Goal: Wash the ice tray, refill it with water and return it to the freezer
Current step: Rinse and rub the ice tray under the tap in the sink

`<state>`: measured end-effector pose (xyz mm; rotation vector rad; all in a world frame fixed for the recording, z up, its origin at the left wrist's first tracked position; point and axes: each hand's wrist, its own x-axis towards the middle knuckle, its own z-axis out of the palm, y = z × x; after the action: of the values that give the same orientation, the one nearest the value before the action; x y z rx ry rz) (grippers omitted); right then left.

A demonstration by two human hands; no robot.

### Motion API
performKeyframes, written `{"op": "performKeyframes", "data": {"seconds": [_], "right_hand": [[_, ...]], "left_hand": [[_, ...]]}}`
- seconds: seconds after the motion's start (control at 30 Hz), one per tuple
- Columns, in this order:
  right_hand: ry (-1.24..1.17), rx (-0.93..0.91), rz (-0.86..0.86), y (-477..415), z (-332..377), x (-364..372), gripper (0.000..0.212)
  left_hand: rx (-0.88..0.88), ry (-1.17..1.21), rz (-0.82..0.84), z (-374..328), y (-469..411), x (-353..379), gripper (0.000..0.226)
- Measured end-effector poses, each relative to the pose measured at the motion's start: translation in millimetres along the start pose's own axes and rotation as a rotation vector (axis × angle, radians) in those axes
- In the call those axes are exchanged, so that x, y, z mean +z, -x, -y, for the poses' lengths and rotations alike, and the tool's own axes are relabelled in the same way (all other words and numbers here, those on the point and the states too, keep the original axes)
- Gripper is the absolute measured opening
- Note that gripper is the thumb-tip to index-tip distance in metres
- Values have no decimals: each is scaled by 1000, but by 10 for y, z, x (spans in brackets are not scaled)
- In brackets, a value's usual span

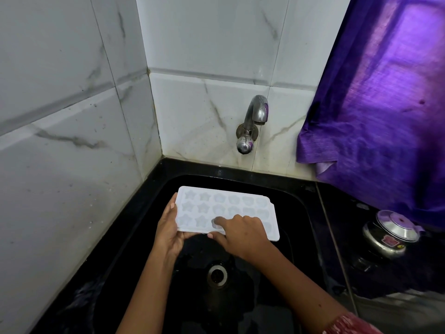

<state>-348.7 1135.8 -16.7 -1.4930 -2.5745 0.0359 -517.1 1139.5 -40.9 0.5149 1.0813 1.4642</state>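
Observation:
A white ice tray [226, 203] with star and flower shaped cells is held level over the black sink [298, 208]. My left hand [169, 230] grips its left end, thumb on the rim and fingers underneath. My right hand [240, 233] lies on the tray's near edge, with a fingertip pushed into a cell in the front row and the thumb along the near rim. The cells look empty. No water runs from the metal tap [255, 116] on the tiled wall behind.
The sink drain [217, 275] lies below the tray. A steel lidded pot [391, 237] stands on the dark counter at the right. A purple curtain [385, 92] hangs at the upper right. Marble-look tiled walls close the left and back.

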Motion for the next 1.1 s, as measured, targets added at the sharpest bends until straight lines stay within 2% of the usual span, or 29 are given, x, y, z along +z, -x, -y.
{"op": "performKeyframes", "data": {"seconds": [0.33, 0.47, 0.6, 1.1], "right_hand": [[-41, -19, 67, -6, -17, -69, 47], [-23, 1, -3, 23, 54, -74, 44], [-48, -29, -68, 2, 170, -106, 45], [-22, -53, 34, -115, 197, -44, 43]], "left_hand": [[10, -4, -5, -6, 27, 9, 38], [8, 32, -20, 9, 46, 29, 25], [-3, 51, -28, 17, 24, 60, 34], [-8, 61, -50, 42, 16, 69, 36]]}}
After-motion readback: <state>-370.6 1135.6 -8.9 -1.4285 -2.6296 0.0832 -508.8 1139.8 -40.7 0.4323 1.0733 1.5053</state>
